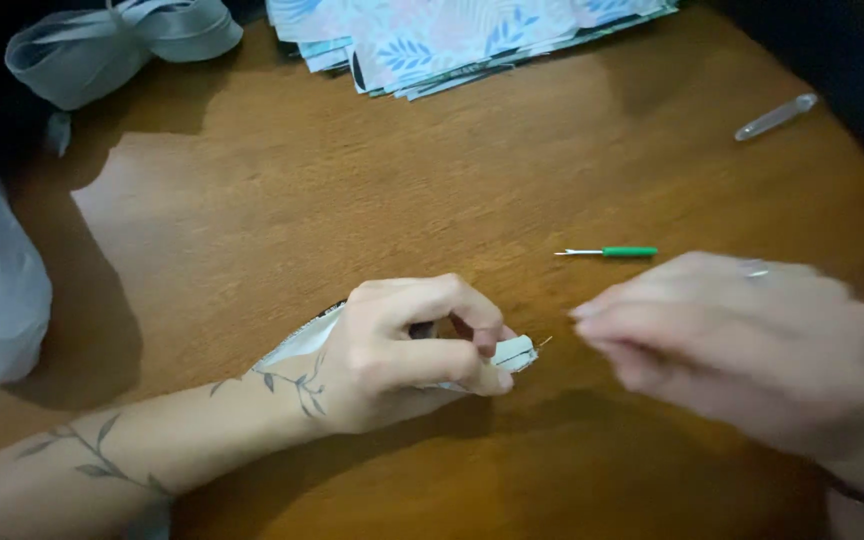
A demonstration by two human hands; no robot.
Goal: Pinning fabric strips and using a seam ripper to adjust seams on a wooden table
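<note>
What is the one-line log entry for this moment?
left hand: pinches folded fabric piece | right hand: blurred, beside it | green-handled seam ripper: on table

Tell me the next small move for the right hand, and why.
Probably bring the right hand in to pinch the needle tip. The tip pokes out of the folded fabric that the left hand pinches, and the right fingertips sit just beside it, apart.

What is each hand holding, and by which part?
The left hand pinches a folded pale fabric piece near its right end. The blurred right hand shows nothing clearly held.
</note>
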